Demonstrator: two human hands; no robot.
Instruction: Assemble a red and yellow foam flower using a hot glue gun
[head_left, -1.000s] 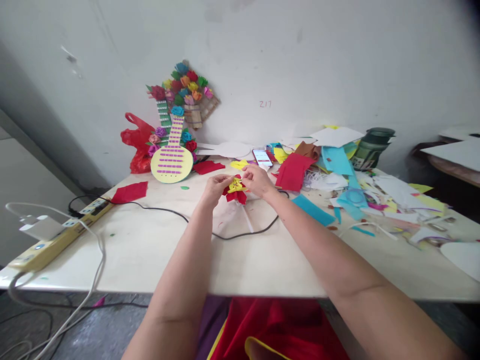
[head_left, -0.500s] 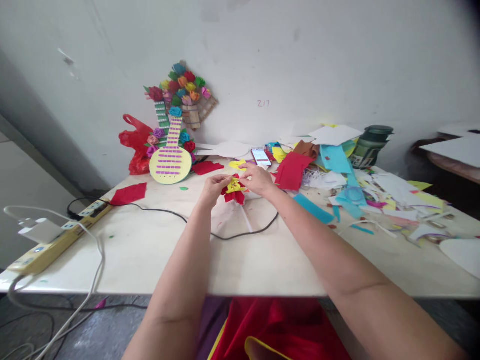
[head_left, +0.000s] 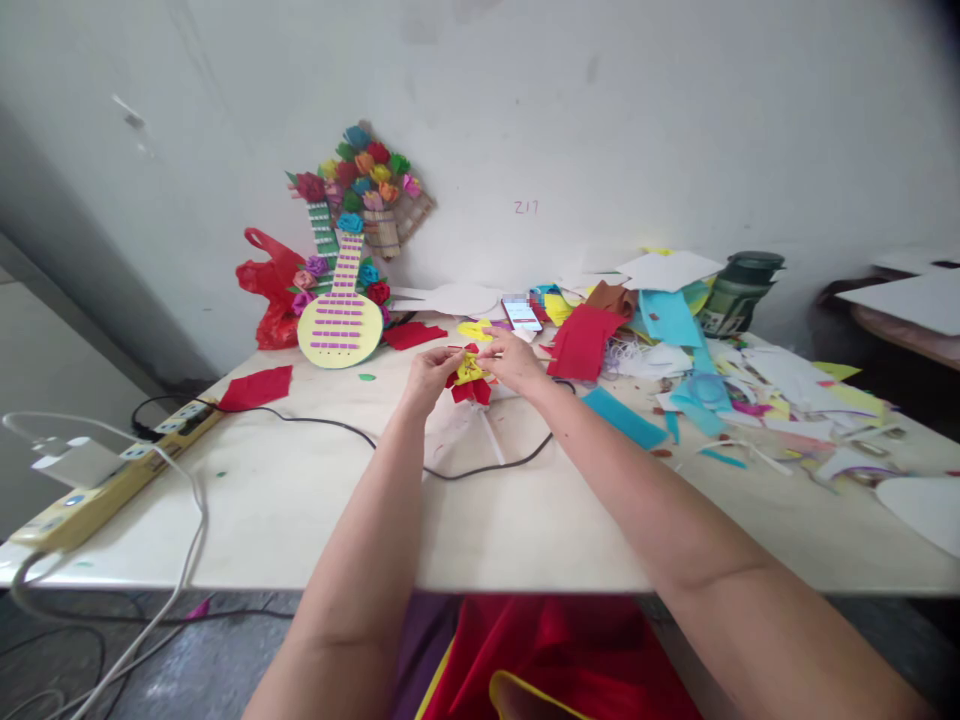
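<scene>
Yellow-red flower [head_left: 470, 370] seems pinched by both hands [head_left: 433, 378] [head_left: 514, 360]

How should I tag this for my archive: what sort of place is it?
Probably a craft workspace: colourful flowers by the wall, coloured scraps on the table, and a red and yellow piece between left hand and right hand.

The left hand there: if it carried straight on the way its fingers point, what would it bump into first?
Probably the red-and-yellow flower, which the left hand appears to be pinching. Just past it comes the right hand, though depth is hard to judge from one view.
</scene>
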